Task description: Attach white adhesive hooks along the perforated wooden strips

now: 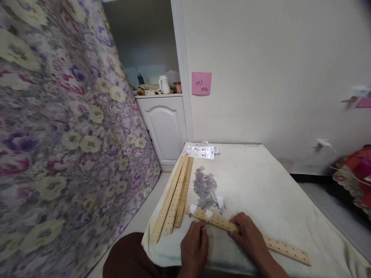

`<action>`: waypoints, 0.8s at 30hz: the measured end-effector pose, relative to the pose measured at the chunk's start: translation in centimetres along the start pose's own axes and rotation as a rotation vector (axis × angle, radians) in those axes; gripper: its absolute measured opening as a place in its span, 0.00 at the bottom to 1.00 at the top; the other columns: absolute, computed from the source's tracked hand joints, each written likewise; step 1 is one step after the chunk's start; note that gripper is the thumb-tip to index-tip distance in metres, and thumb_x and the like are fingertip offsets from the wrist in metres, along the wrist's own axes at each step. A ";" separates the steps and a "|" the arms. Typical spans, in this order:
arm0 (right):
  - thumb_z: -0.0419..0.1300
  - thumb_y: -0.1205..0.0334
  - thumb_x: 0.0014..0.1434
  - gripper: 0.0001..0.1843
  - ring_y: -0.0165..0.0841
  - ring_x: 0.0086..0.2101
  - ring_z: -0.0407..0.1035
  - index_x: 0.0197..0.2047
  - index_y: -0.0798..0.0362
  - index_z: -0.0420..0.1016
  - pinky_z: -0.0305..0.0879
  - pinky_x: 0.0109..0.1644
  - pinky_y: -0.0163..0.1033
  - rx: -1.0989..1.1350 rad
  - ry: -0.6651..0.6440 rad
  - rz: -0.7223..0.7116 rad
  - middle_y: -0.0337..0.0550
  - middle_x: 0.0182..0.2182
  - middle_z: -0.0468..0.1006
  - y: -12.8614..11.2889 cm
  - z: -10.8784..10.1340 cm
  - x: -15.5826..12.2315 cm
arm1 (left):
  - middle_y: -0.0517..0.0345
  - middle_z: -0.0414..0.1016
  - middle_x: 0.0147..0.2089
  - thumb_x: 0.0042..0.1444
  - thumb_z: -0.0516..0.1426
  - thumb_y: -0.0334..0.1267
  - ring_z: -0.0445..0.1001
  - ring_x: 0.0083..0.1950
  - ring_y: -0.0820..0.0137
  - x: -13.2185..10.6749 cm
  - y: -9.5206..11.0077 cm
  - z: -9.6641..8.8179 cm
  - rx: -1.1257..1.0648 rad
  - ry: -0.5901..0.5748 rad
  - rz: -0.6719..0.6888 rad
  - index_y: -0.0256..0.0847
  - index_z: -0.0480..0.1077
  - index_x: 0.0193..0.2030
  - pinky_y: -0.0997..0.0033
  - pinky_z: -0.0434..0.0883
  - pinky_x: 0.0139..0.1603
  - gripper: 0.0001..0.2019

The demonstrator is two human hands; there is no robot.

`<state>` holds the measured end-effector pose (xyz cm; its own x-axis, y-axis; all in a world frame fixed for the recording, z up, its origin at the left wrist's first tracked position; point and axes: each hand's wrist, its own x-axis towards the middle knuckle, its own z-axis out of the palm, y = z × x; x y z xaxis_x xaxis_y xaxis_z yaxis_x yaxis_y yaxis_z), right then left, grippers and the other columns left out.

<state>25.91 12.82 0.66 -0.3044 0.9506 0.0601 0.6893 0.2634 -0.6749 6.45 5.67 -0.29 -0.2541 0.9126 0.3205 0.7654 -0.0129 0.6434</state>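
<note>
A perforated wooden strip (pixel 285 247) lies slantwise across the near part of the table. My right hand (pixel 247 235) is closed around its middle, thumb and fingers on the wood. Just below the strip, my left hand (pixel 194 243) has its fingers pinched together; whatever they hold is too small to make out. Right by those fingertips, a white hook (pixel 208 216) sits on the strip. Another white hook (pixel 193 209) is at the strip's left end. Beyond the strip, more white hooks (pixel 220 202) lie beside a pile of greyish translucent pieces (pixel 205 187).
Several more perforated wooden strips (pixel 168 200) lie lengthwise along the table's left side. Clear plastic packaging (pixel 199 151) rests at the far edge. A pale cloth covers the table (pixel 255 173). A floral curtain (pixel 72 135) hangs at left, and a white cabinet (pixel 164 129) stands behind.
</note>
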 end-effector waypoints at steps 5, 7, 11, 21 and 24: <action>0.59 0.60 0.48 0.11 0.35 0.34 0.68 0.37 0.50 0.72 0.63 0.39 0.38 0.103 0.017 0.018 0.41 0.33 0.74 0.8 -0.1 1.2 | 0.60 0.71 0.35 0.61 0.47 0.37 0.72 0.38 0.70 0.0 -0.4 0.1 -0.004 -0.035 0.010 0.45 0.67 0.38 0.72 0.67 0.40 0.08; 0.57 0.59 0.51 0.10 0.34 0.31 0.69 0.37 0.50 0.72 0.63 0.36 0.37 0.121 0.047 0.034 0.41 0.32 0.75 0.8 -0.1 2.4 | 0.60 0.71 0.35 0.61 0.47 0.36 0.72 0.38 0.70 0.0 -0.3 0.1 -0.005 -0.039 0.007 0.44 0.67 0.38 0.72 0.67 0.39 0.08; 0.57 0.60 0.50 0.10 0.33 0.32 0.70 0.38 0.50 0.72 0.63 0.38 0.37 0.097 0.113 0.045 0.41 0.35 0.76 0.2 0.6 4.8 | 0.60 0.71 0.34 0.60 0.47 0.36 0.72 0.37 0.70 0.1 0.0 -0.1 -0.008 -0.025 -0.002 0.44 0.67 0.37 0.72 0.66 0.39 0.09; 0.50 0.60 0.52 0.08 0.33 0.27 0.70 0.27 0.51 0.68 0.60 0.31 0.34 0.187 0.112 0.091 0.37 0.22 0.76 1.3 0.6 6.8 | 0.60 0.71 0.34 0.61 0.47 0.36 0.72 0.37 0.71 0.0 -0.1 -0.1 0.014 -0.019 0.026 0.45 0.67 0.36 0.73 0.67 0.38 0.09; 0.51 0.59 0.51 0.07 0.32 0.25 0.70 0.26 0.51 0.67 0.61 0.31 0.35 0.274 0.114 0.117 0.35 0.19 0.74 2.3 -0.2 7.0 | 0.60 0.72 0.34 0.60 0.47 0.36 0.73 0.37 0.70 0.0 -0.1 0.0 0.012 -0.005 0.027 0.45 0.68 0.37 0.73 0.68 0.37 0.09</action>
<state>25.46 20.11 -0.30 -0.1470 0.9882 0.0421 0.5079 0.1119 -0.8541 6.35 5.66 -0.34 -0.2308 0.9138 0.3343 0.7786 -0.0326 0.6266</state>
